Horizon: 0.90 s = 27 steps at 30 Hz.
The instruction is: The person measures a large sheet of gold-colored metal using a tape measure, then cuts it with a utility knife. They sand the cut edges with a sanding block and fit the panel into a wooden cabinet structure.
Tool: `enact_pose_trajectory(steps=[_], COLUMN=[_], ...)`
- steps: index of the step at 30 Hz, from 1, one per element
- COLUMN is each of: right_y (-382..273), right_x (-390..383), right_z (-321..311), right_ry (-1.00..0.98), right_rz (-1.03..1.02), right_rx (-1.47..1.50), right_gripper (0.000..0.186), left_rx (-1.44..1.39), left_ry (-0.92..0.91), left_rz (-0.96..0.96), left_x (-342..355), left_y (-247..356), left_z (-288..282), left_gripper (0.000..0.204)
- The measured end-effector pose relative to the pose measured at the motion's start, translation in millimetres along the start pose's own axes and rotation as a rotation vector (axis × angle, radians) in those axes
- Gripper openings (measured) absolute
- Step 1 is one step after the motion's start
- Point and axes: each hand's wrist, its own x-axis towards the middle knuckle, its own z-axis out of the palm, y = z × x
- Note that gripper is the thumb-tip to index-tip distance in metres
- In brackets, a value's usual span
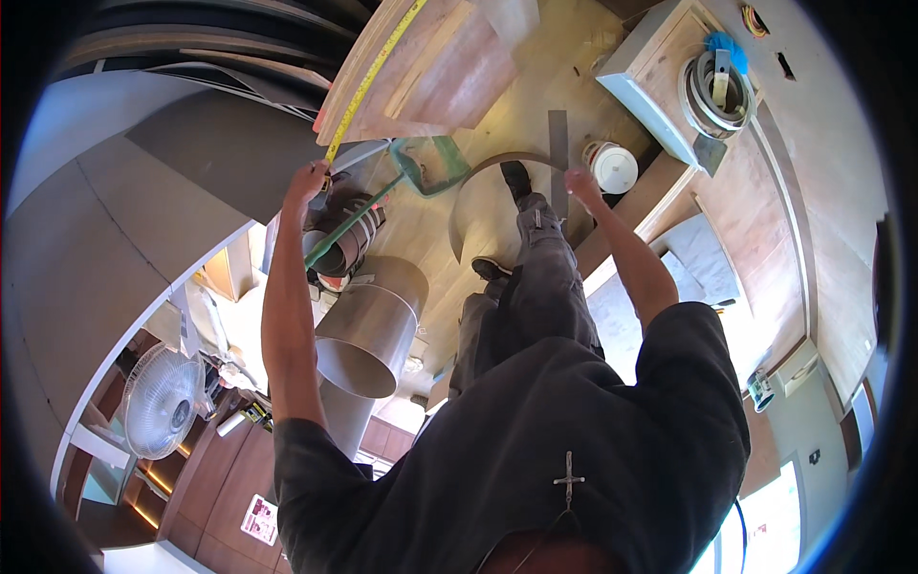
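Head view. By the left hand [306, 182], a tape measure [326, 187] is being grasped, its case being partly covered by the curled fingers. The yellow blade [376, 78] is being held out from the case, and is being laid along the edge of the stacked wooden panels [459, 72], away from the wearer. The right hand [581, 185] is being held well apart from the left, above a flat grey strip [558, 139]. A thin curved band [490, 165] is being seen to arch over the floor [435, 225] toward the right hand; whether it is being gripped there cannot be told, the fingers being too small to read.

Surroundings: a long-handled green dustpan [409, 166] is being crossed in part by the rolled brown material [356, 239] near the left forearm. A large open cylinder [373, 316] is being viewed below that roll. A white-lidded bucket [615, 170] is being noted just beside the right hand. Coiled strips [712, 100] are being supported on a pale box [660, 72] farther right. A fan [163, 402] is being recorded at far left.
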Motion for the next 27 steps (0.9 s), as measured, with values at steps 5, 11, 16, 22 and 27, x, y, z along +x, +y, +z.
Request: enact_pose_trajectory(steps=[5, 11, 16, 22, 27], right_y=[51, -108, -188, -191, -180], right_x=[14, -34, -103, -136, -168], right_z=[-22, 46, 69, 137, 169], right_ry=[0.127, -0.211, -0.541, -0.514, -0.631], right_rz=[0.023, -0.101, -0.175, 0.038, 0.004], right_rx=[0.049, 0.634, 1.011, 1.218, 1.235], right_gripper=[0.013, 0.034, 0.048, 0.043, 0.037], left_rx=[0.428, 0.571, 0.809, 0.962, 0.808], left_ry=[0.319, 0.196, -0.041, 0.051, 0.117], left_rz=[0.171, 0.284, 0.141, 0.011, -0.060], left_x=[-22, -83, -145, -224, -292], left_y=[46, 35, 45, 75, 25], left_z=[48, 46, 76, 49, 63], left_gripper=[0.033, 0.028, 0.027, 0.020, 0.028])
